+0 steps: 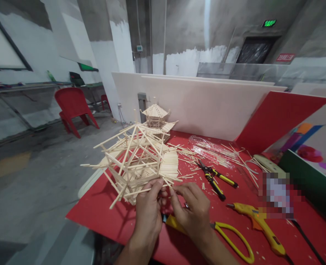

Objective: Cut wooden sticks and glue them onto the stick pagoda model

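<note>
By the right hand (193, 202), the middle of a yellow-handled tool (233, 227) is covered. One object (279, 193) is blurred into squares and cannot be recognised. Both forearms (143, 237) are cut by the lower edge. The roofed tower (155, 111) is partly hidden behind the stick frame (137, 146).

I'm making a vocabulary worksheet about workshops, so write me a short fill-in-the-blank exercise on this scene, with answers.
1. The left hand and right hand are at the near side of an open frame made of thin wooden ____.
2. The body of the glue gun is mostly ____.
3. The chair on the floor, over to the left, is ____.
4. The lit sign above the dark doorway glows ____.

Missing words: sticks; yellow; red; green.
</note>
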Demonstrator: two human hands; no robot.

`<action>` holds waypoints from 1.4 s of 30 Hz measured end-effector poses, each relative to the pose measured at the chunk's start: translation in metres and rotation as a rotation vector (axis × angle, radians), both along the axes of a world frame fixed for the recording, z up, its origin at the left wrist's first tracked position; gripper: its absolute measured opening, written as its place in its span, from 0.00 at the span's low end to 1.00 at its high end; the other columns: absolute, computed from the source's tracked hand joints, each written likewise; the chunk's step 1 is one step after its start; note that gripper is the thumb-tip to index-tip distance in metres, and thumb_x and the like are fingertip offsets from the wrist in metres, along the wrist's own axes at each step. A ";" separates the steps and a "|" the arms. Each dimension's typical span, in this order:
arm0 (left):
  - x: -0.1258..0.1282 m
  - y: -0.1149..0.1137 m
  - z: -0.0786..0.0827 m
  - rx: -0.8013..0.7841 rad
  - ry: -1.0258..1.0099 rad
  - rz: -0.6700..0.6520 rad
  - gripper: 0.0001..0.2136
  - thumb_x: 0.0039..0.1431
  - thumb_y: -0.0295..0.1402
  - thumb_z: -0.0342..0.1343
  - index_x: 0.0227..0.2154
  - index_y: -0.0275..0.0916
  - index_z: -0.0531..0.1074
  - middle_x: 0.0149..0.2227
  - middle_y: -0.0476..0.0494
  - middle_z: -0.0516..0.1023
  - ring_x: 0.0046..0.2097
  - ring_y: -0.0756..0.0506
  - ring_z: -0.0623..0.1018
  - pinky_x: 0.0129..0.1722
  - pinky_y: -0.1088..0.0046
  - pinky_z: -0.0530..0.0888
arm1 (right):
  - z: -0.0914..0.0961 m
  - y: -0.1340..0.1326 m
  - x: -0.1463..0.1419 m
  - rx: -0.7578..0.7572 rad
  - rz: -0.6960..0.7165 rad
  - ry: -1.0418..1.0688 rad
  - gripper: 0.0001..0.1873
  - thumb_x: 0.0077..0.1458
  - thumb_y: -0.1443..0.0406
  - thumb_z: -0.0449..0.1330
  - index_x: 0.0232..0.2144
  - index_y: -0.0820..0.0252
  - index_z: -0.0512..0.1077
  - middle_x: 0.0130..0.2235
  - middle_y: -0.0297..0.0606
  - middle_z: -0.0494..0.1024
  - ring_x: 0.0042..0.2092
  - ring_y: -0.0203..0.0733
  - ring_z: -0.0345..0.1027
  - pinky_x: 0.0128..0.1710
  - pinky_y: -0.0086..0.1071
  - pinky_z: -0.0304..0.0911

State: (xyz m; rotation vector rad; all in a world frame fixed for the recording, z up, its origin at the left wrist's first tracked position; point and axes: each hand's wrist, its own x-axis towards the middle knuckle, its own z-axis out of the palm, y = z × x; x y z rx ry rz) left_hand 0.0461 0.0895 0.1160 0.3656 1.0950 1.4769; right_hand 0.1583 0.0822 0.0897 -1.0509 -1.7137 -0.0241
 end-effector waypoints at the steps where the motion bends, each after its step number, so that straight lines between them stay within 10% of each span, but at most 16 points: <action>1: 0.000 0.000 0.000 0.003 0.000 -0.003 0.13 0.40 0.34 0.69 0.29 0.35 0.75 0.21 0.53 0.73 0.19 0.55 0.69 0.18 0.82 0.66 | -0.001 0.000 0.000 0.003 -0.002 0.000 0.05 0.56 0.72 0.62 0.35 0.57 0.73 0.30 0.35 0.75 0.32 0.37 0.68 0.34 0.31 0.63; 21: 0.001 -0.001 0.002 -0.009 -0.021 0.007 0.14 0.38 0.33 0.71 0.28 0.35 0.75 0.21 0.52 0.74 0.21 0.54 0.72 0.19 0.82 0.67 | -0.006 -0.013 0.016 -0.024 -0.039 -0.040 0.07 0.55 0.70 0.62 0.38 0.58 0.74 0.32 0.37 0.76 0.33 0.38 0.70 0.34 0.30 0.66; 37: -0.015 -0.026 -0.013 -0.093 0.035 -0.160 0.16 0.38 0.40 0.70 0.29 0.34 0.79 0.23 0.48 0.77 0.24 0.51 0.75 0.19 0.79 0.70 | -0.039 -0.107 0.114 -0.442 -0.314 -0.360 0.12 0.58 0.67 0.55 0.43 0.56 0.74 0.41 0.40 0.79 0.42 0.42 0.74 0.39 0.33 0.69; 42: -0.030 -0.034 -0.021 -0.037 0.109 -0.110 0.16 0.34 0.37 0.73 0.28 0.36 0.80 0.24 0.49 0.78 0.24 0.51 0.74 0.19 0.81 0.70 | -0.052 -0.116 0.121 -0.655 -0.371 -0.500 0.29 0.47 0.64 0.62 0.54 0.56 0.69 0.48 0.46 0.75 0.47 0.52 0.71 0.44 0.41 0.67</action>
